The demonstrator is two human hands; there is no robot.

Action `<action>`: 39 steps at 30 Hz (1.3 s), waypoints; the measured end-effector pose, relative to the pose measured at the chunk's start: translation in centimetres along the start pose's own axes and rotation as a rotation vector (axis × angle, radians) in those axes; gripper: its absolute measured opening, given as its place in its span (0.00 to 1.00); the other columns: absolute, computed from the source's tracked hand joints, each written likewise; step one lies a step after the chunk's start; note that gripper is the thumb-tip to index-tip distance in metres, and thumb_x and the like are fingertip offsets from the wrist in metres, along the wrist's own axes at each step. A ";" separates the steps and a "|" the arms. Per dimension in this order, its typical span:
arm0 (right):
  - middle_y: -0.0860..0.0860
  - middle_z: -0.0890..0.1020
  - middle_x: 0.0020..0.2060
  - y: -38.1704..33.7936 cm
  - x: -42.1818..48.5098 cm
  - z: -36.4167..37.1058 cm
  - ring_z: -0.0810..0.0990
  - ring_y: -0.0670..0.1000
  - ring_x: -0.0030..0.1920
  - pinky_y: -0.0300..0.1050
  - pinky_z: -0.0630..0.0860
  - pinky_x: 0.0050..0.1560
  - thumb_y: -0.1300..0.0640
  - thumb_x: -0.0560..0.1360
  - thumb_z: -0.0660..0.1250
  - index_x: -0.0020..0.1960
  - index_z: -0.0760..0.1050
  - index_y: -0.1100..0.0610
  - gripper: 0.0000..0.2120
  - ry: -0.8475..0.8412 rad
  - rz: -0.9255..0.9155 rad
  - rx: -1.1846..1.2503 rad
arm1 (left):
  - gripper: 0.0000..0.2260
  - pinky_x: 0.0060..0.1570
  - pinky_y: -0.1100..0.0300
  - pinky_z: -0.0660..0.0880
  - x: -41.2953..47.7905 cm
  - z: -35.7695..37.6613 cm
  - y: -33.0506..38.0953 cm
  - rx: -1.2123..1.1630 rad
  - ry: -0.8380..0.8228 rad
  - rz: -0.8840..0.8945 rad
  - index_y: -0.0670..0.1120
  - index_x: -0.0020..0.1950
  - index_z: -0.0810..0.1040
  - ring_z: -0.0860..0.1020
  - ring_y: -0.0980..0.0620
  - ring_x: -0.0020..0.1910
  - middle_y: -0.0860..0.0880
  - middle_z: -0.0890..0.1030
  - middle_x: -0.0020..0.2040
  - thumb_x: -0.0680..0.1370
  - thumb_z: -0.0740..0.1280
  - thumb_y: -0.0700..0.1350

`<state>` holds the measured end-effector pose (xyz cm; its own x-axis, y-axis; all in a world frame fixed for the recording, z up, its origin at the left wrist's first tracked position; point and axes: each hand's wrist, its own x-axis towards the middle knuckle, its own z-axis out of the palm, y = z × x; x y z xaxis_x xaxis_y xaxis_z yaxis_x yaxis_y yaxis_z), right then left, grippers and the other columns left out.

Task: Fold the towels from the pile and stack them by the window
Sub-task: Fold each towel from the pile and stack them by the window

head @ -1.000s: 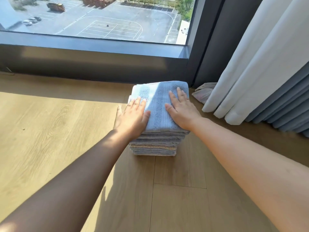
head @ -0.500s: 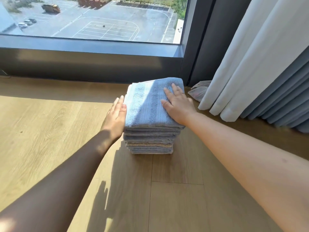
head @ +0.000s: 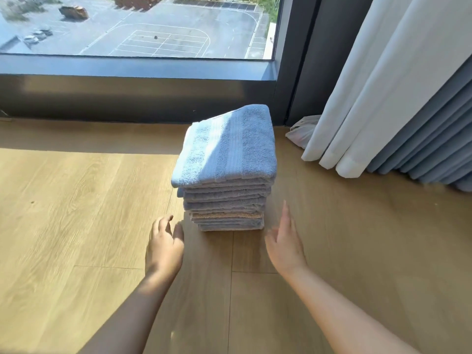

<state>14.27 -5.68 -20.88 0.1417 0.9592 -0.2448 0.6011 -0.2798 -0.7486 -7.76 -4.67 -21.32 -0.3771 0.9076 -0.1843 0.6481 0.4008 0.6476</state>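
A stack of several folded towels (head: 226, 200) stands on the wood floor just below the window (head: 143, 29). Its top towel (head: 227, 146) is light blue; one beige layer shows near the bottom. Both of my hands hover over the floor in front of the stack, apart from it. My left hand (head: 164, 245) is at the stack's lower left with fingers loosely curled and nothing in it. My right hand (head: 286, 241) is at the lower right, fingers stretched and empty. The unfolded pile is out of view.
The dark window frame (head: 138, 98) runs along the floor behind the stack. White and grey-blue curtains (head: 398, 98) hang at the right, with a crumpled plastic bag (head: 304, 132) at their foot. Wood floor (head: 76, 226) spreads left and towards me.
Both hands have left the stack: the left came off its side and the right off its top, and both drew back towards me. The stack stays in place.
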 end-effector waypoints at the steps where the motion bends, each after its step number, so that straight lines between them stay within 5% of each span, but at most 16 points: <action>1: 0.52 0.55 0.75 0.4 -0.1 0.9 0.68 0.54 0.68 0.46 0.66 0.66 0.59 0.78 0.57 0.75 0.37 0.50 0.35 -0.074 0.044 0.032 | 0.21 0.63 0.52 0.66 -0.3 0.7 -0.5 -0.014 -0.077 -0.039 0.42 0.72 0.62 0.68 0.43 0.67 0.43 0.65 0.71 0.79 0.59 0.42; 4: 0.51 0.51 0.76 0.9 0.8 3.4 0.62 0.54 0.72 0.53 0.61 0.72 0.58 0.77 0.62 0.75 0.34 0.48 0.41 -0.154 0.120 0.172 | 0.30 0.61 0.54 0.67 -0.2 2.2 0.0 -0.199 -0.218 -0.132 0.45 0.76 0.50 0.71 0.43 0.64 0.44 0.62 0.73 0.78 0.61 0.37; 6: 0.49 0.58 0.74 0.7 1.9 4.3 0.62 0.53 0.72 0.53 0.62 0.71 0.56 0.76 0.64 0.75 0.37 0.45 0.41 -0.147 0.132 0.259 | 0.33 0.56 0.58 0.68 0.5 2.8 1.2 -0.308 -0.223 -0.132 0.47 0.76 0.49 0.74 0.45 0.61 0.46 0.65 0.71 0.77 0.63 0.36; 10: 0.50 0.69 0.67 -0.2 3.6 4.9 0.69 0.52 0.68 0.47 0.64 0.69 0.59 0.76 0.64 0.74 0.49 0.51 0.32 -0.136 0.124 0.318 | 0.28 0.49 0.64 0.66 1.9 3.6 3.1 -0.401 -0.206 -0.096 0.46 0.73 0.57 0.75 0.52 0.54 0.54 0.69 0.56 0.76 0.64 0.34; 21: 0.50 0.71 0.64 0.1 6.1 4.6 0.69 0.46 0.63 0.34 0.63 0.58 0.60 0.77 0.63 0.72 0.55 0.53 0.28 -0.151 0.152 0.334 | 0.16 0.49 0.59 0.70 4.3 5.6 1.8 -0.268 -0.147 -0.029 0.43 0.59 0.73 0.77 0.48 0.50 0.49 0.77 0.51 0.72 0.70 0.39; 24: 0.48 0.72 0.62 0.4 6.5 4.8 0.68 0.44 0.60 0.32 0.62 0.55 0.61 0.77 0.62 0.71 0.57 0.53 0.25 -0.142 0.151 0.341 | 0.12 0.39 0.63 0.68 4.3 6.0 2.3 -0.271 -0.168 -0.024 0.41 0.57 0.72 0.77 0.44 0.47 0.46 0.76 0.47 0.74 0.67 0.36; 27: 0.45 0.72 0.56 0.8 7.0 5.4 0.70 0.44 0.61 0.34 0.63 0.57 0.62 0.78 0.60 0.68 0.62 0.53 0.20 -0.143 0.144 0.394 | 0.13 0.31 0.73 0.64 4.8 6.4 2.1 -0.273 -0.146 0.043 0.42 0.57 0.72 0.73 0.52 0.45 0.48 0.76 0.47 0.74 0.66 0.33; 31: 0.44 0.71 0.57 1.0 7.4 6.0 0.69 0.41 0.58 0.35 0.64 0.58 0.59 0.78 0.59 0.69 0.61 0.53 0.20 -0.143 0.123 0.392 | 0.20 0.49 0.62 0.69 5.7 6.7 1.5 -0.307 -0.155 0.077 0.43 0.63 0.68 0.76 0.49 0.52 0.48 0.76 0.55 0.73 0.68 0.35; 39: 0.51 0.68 0.66 1.4 4.7 5.4 0.72 0.47 0.60 0.37 0.65 0.57 0.56 0.77 0.61 0.73 0.53 0.52 0.27 -0.085 -0.019 0.118 | 0.26 0.56 0.59 0.68 4.6 4.6 0.7 -0.203 -0.186 0.168 0.47 0.70 0.61 0.74 0.45 0.62 0.47 0.75 0.64 0.75 0.68 0.43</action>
<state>11.51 -1.75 -26.44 0.0615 0.9588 -0.2774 0.5059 -0.2696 -0.8194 -5.96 0.38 -25.13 -0.1370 0.9737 -0.1822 0.5384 0.2275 0.8114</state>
